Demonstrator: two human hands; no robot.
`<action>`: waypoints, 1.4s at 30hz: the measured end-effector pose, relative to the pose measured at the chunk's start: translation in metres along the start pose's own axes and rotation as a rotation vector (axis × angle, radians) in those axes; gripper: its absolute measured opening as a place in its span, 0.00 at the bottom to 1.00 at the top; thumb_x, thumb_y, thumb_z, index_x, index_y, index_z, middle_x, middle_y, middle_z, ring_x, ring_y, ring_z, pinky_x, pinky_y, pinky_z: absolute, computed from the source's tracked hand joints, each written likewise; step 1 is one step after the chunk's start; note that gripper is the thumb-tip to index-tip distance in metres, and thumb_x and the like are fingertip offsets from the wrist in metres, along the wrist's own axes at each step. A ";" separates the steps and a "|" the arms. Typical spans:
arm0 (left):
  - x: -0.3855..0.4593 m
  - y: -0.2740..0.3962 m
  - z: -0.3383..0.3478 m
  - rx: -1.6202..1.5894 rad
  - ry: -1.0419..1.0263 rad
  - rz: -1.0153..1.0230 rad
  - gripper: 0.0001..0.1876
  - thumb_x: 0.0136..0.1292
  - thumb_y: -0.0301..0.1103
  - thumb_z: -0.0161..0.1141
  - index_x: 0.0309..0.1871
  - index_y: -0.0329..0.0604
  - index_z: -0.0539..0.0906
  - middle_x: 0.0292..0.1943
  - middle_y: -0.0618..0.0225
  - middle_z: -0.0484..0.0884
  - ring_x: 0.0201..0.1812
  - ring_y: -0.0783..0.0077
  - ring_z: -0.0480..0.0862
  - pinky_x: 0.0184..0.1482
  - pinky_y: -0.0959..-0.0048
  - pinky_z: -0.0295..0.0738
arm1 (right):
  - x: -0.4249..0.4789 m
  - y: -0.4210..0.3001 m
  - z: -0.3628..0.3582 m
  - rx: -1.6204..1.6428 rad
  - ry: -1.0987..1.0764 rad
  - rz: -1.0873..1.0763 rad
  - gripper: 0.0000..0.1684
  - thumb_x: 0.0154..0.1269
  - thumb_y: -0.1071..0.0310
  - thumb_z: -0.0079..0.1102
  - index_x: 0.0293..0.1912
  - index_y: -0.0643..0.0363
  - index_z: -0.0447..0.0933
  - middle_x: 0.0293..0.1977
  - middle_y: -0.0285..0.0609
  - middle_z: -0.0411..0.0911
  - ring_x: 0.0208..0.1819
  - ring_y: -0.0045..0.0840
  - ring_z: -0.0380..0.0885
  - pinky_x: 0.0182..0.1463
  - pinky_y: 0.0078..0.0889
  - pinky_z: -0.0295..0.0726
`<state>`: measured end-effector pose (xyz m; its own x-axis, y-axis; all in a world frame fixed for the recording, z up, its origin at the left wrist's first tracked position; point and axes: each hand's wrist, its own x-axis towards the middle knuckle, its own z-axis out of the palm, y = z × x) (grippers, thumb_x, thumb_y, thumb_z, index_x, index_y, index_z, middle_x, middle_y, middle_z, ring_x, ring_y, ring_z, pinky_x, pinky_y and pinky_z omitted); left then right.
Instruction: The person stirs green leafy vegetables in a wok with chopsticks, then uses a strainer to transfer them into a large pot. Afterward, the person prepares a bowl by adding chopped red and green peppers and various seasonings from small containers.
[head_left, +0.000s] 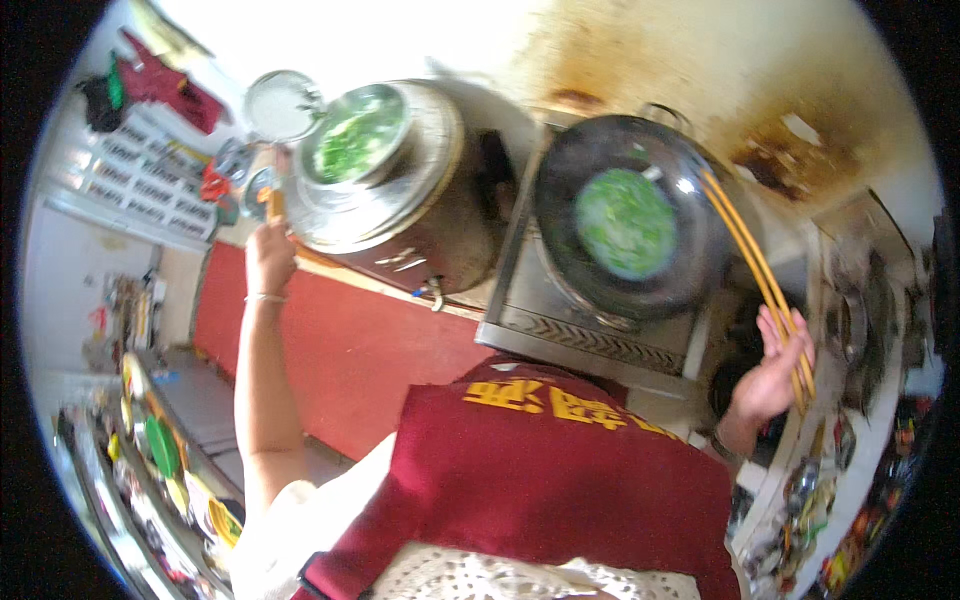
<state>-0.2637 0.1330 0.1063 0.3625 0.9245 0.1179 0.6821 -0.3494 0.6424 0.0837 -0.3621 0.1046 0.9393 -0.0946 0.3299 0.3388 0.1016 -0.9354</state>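
My left hand (270, 259) is closed on the wooden handle (277, 202) of a round wire-mesh strainer (281, 105), whose rim is close beside a metal bowl (403, 142) of green leafy vegetables. That bowl sits on the lid of a large metal pot (442, 217). In my right hand (776, 367) is a pair of long wooden cooking chopsticks (750, 251), their tips at the right inner side of a black wok (555, 217). Chopped greens in pale liquid (626, 223) lie at the bottom of the wok.
The wok stands on a metal stove (600, 341). Left of it is a red cabinet front (360, 337) below the large pot. Brown stains mark the wall (697, 67) behind. Shelves with many items (150, 480) are at lower left, and cluttered jars and packets (814, 487) at lower right.
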 end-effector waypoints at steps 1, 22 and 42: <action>-0.018 0.033 0.003 -0.421 -0.032 -0.201 0.15 0.69 0.38 0.42 0.35 0.39 0.77 0.15 0.76 0.65 0.12 0.86 0.61 0.12 0.82 0.53 | 0.001 0.003 0.001 -0.019 -0.005 -0.007 0.20 0.72 0.63 0.44 0.48 0.75 0.69 0.41 0.59 0.76 0.40 0.43 0.81 0.45 0.37 0.84; -0.059 0.176 0.277 0.576 -0.235 0.774 0.11 0.62 0.30 0.48 0.47 0.43 0.67 0.28 0.56 0.78 0.29 0.52 0.82 0.31 0.55 0.75 | 0.095 0.091 -0.022 -0.003 -0.267 0.262 0.14 0.68 0.67 0.53 0.44 0.71 0.73 0.34 0.52 0.79 0.31 0.32 0.83 0.37 0.29 0.85; -0.014 0.170 0.272 0.685 -0.297 0.847 0.05 0.64 0.30 0.44 0.40 0.41 0.66 0.26 0.51 0.80 0.28 0.48 0.83 0.30 0.56 0.78 | 0.062 0.040 -0.069 -0.167 -0.026 0.213 0.15 0.70 0.67 0.49 0.43 0.73 0.74 0.35 0.53 0.79 0.32 0.33 0.83 0.36 0.27 0.85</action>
<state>0.0203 0.0196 0.0074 0.9482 0.3087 0.0749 0.3159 -0.9411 -0.1205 0.1516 -0.4326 0.0792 0.9902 -0.0630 0.1246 0.1217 -0.0481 -0.9914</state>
